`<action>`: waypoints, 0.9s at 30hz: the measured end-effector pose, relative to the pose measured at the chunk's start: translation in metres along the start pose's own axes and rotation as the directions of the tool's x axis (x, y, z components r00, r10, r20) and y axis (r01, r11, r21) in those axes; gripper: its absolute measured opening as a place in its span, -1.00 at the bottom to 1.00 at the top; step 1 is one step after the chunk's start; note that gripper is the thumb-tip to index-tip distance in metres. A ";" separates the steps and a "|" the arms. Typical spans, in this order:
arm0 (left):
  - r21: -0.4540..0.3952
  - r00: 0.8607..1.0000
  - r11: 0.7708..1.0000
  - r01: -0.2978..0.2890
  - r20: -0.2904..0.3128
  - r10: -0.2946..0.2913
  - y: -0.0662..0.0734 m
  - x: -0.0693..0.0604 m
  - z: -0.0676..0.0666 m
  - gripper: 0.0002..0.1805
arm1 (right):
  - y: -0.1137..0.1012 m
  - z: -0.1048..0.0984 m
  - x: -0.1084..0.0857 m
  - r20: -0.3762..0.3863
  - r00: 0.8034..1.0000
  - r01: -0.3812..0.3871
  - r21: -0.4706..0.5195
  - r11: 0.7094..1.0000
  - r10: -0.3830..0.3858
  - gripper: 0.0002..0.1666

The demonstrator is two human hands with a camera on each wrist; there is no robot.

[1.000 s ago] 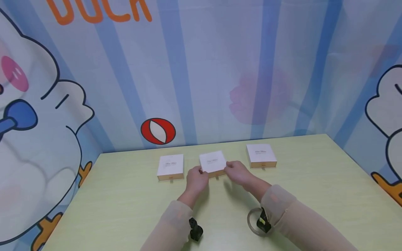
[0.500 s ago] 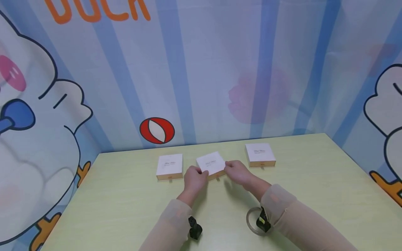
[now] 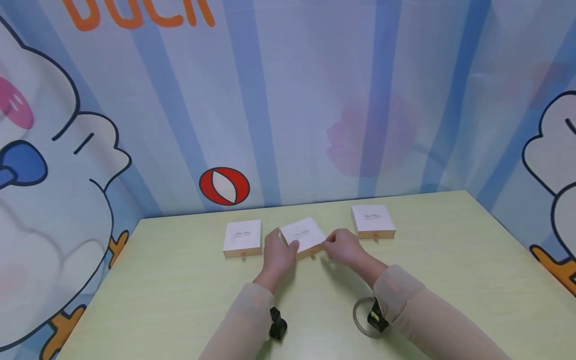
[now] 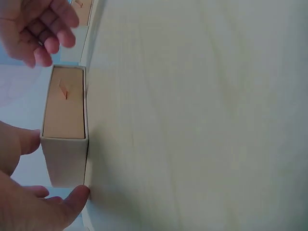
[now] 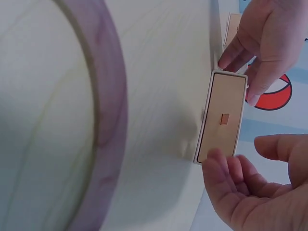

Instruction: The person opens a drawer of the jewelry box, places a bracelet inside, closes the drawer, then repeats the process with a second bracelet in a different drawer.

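The left box [image 3: 242, 237] lies on the bench [image 3: 180, 295] at nine o'clock from the middle box [image 3: 303, 233], its tan front facing six. Then comes the left hand [image 3: 277, 256], its fingers grasping the middle box by its left end, thumb over the white top. The middle box is turned, its front and small tab [image 5: 224, 119] facing about five o'clock. Near its four o'clock corner, the right hand [image 3: 345, 247] has its fingers loosely bent and released; contact is unclear. The right box [image 3: 373, 220] lies apart, between two and three o'clock.
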State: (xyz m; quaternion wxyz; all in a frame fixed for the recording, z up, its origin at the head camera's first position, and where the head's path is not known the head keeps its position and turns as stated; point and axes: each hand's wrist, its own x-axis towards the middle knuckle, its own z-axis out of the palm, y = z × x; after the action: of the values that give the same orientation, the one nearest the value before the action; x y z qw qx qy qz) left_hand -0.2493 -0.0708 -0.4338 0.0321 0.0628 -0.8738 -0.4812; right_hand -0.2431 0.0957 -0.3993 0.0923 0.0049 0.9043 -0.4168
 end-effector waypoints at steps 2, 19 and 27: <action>0.001 0.999 0.999 -0.033 -0.001 0.033 -0.001 0.002 -0.001 -0.29 | 0.000 0.002 0.000 0.039 0.999 -0.029 0.017 0.999 0.028 -0.76; 0.100 0.994 0.990 -0.099 0.065 0.093 -0.003 0.015 -0.003 -0.30 | -0.005 0.022 0.006 0.127 0.991 -0.043 -0.052 0.998 0.049 -0.56; 0.111 0.995 0.992 -0.064 0.083 0.055 -0.001 0.013 -0.003 -0.29 | -0.007 0.025 0.008 0.128 0.992 -0.008 -0.105 0.994 0.021 -0.53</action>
State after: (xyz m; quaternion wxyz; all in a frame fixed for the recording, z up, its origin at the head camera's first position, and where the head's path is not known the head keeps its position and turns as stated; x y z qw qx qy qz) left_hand -0.2623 -0.0755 -0.4334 0.0079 0.0193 -0.9017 -0.4319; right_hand -0.2478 0.0721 -0.4112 0.1538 -0.0203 0.9170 -0.3676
